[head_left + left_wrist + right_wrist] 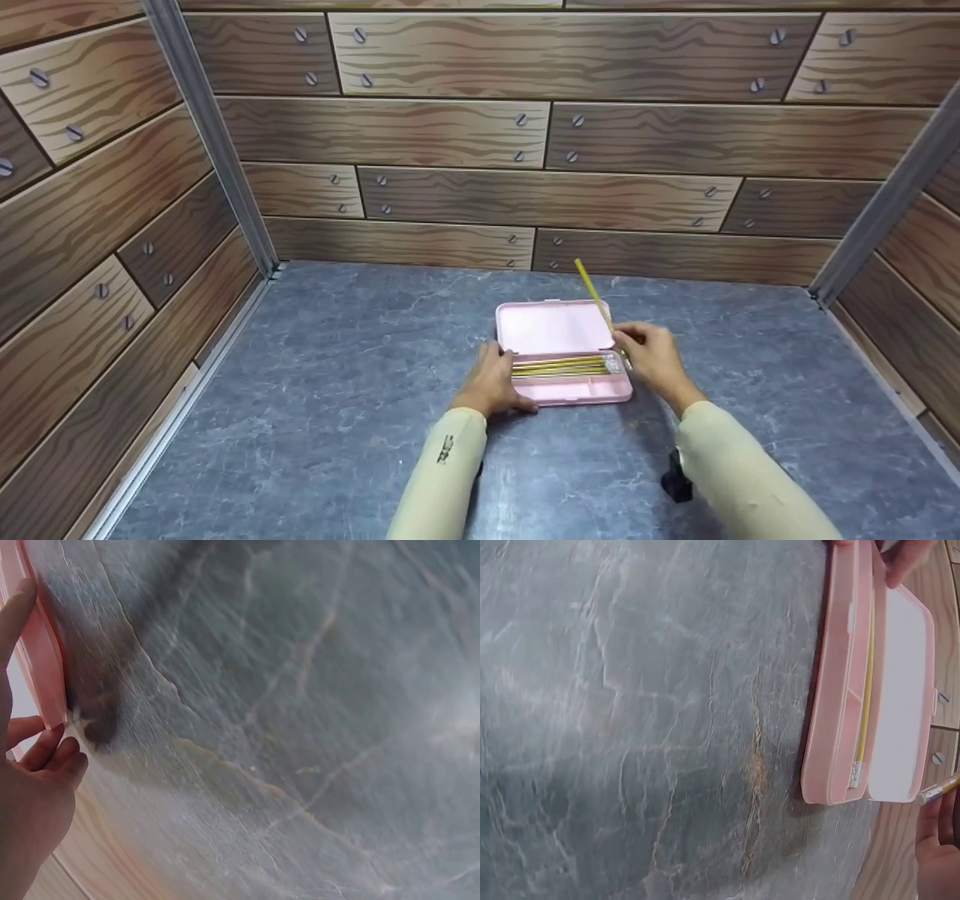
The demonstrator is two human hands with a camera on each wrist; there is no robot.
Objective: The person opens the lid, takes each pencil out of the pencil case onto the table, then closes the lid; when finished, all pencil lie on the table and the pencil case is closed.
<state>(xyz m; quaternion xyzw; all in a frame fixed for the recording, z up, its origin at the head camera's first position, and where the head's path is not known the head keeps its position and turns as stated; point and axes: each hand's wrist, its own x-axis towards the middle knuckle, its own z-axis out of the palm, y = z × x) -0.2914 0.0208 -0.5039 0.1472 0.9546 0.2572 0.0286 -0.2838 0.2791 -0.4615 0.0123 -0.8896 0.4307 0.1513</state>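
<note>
A pink pencil box [577, 401] is being gripped at its left end by the left hand [489, 381]. The box is lying nearer the back edge of the tabletop [360, 390], about halfway between the side edges, with its lid [551, 328] being left open toward the back. A yellow pencil [592, 289] is being pinched near its eraser end by the right hand [654, 360], slanting up by the lid's right edge. Other pencils [559, 367] are being kept in the box's back slot. The held pencil is probably being felt as light, stiff and a bit slippery. It might be snapped by hard bending, so a gentle pinch is being called for.
</note>
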